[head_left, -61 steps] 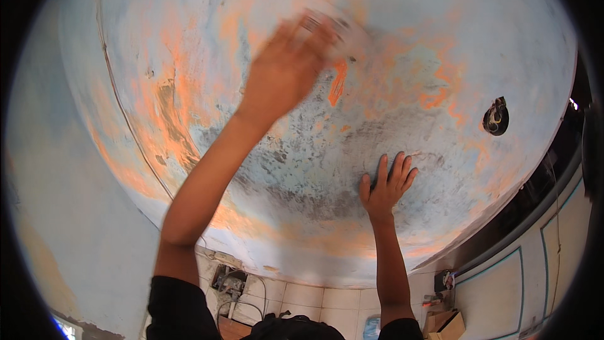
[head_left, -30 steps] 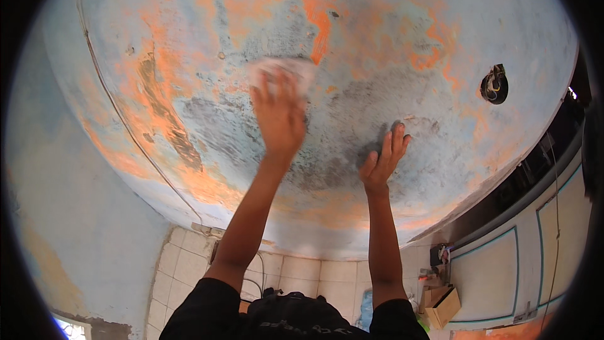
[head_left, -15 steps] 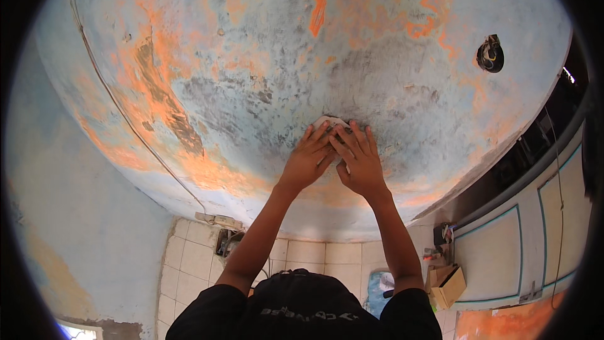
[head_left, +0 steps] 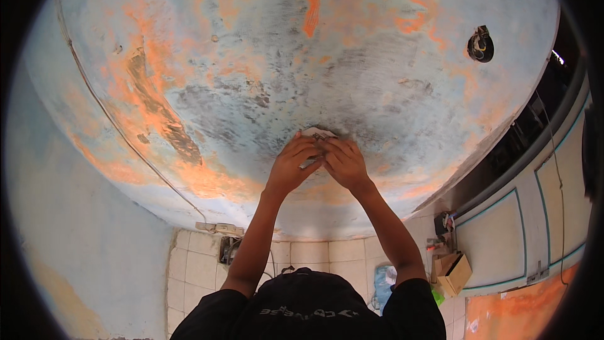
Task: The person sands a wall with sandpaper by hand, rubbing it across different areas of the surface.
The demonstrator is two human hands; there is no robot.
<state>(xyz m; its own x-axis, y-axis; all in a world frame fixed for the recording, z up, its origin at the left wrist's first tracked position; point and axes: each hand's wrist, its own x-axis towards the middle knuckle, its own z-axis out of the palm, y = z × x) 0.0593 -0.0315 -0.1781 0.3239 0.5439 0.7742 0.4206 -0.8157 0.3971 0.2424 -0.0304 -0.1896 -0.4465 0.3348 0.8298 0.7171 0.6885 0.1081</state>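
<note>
A small pale sheet with dark marks, apparently sandpaper (head_left: 319, 132), is at the wall, its far edge showing beyond my fingertips. My left hand (head_left: 293, 165) grips its left side with bent fingers. On the other side my right hand (head_left: 345, 162) also has its fingers curled over the sheet, and the two hands nearly meet. Around them the wall (head_left: 371, 88) is scuffed grey and pale blue, with patches of orange paint. Most of the sheet is hidden under my fingers.
A cable (head_left: 119, 127) runs down the wall at left to a power strip (head_left: 220, 229) near the tiled floor (head_left: 309, 252). An opening with wires (head_left: 480, 45) is at upper right. A cardboard box (head_left: 454, 274) and a blue plastic bag (head_left: 382, 283) lie at lower right, near a panelled door (head_left: 491, 249).
Both hands have come slightly down the wall and to the left with the sheet. Fingers that lay flat and stretched over it are now bent around it.
</note>
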